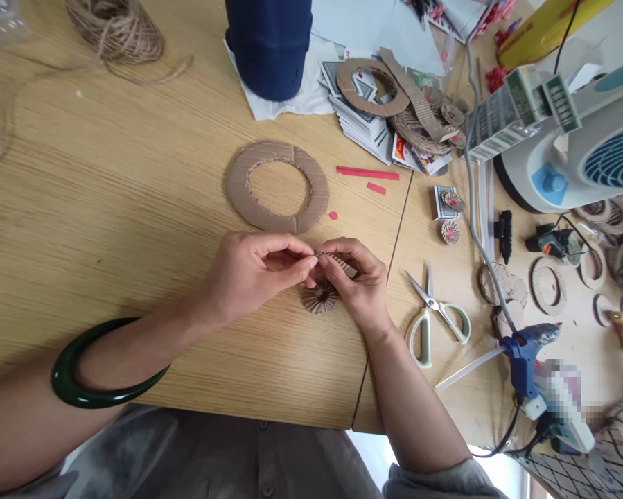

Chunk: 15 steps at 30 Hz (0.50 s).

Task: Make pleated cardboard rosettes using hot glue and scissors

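Observation:
Fingertips of my left hand (269, 270) and my right hand (357, 281) meet near the middle, pinching a small strip of pleated cardboard (337, 259) between them. The fingers partly hide it. Just below the fingertips a round pleated cardboard rosette (320, 296) with a dark centre hole lies on the table. A flat cardboard ring (241, 197) rests behind my hands. Near it are a long red strip (368, 173), a short red strip (376, 188) and a small red dot (333, 215).
Open scissors (432, 303) and a blue glue gun (527, 357) lie to the right. Farther back are rosettes (450, 233), playing cards (366, 132), a dark blue container (269, 48), twine (118, 31) and a fan (576, 145). A grey cable (472, 173) crosses the right side.

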Each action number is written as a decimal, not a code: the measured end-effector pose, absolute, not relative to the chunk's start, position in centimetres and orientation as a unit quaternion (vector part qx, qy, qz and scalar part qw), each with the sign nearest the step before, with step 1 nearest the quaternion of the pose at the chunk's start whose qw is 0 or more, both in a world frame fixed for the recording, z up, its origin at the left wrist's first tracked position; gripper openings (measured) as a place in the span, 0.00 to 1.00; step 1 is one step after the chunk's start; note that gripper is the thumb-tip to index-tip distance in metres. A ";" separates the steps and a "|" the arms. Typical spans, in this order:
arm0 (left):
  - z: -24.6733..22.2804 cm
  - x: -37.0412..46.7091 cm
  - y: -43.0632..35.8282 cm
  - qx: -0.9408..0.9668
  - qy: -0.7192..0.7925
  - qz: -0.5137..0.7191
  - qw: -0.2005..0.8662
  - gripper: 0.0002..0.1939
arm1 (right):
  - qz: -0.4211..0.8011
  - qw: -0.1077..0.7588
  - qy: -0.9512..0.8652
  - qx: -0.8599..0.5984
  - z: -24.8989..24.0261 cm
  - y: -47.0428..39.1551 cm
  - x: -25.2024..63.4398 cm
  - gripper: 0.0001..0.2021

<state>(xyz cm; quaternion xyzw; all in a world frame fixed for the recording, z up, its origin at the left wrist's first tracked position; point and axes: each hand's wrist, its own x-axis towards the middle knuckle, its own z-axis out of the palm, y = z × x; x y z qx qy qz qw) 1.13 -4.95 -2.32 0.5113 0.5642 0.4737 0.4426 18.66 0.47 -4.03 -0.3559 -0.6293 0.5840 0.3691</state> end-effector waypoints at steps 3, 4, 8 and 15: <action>-2.4 1.1 -5.0 0.534 0.573 0.469 0.408 0.02 | 0.603 0.372 -0.622 -0.333 -3.7 0.4 18.5 0.03; -2.5 1.1 -5.1 0.540 0.577 0.464 0.399 0.02 | 0.612 0.372 -0.618 -0.325 -3.6 0.3 18.4 0.03; -2.4 1.2 -5.2 0.572 0.596 0.443 0.347 0.03 | 0.601 0.374 -0.623 -0.332 -3.6 0.3 18.4 0.02; -2.3 1.3 -5.2 0.543 0.585 0.442 0.409 0.04 | 0.567 0.365 -0.641 -0.368 -3.8 0.7 18.8 0.09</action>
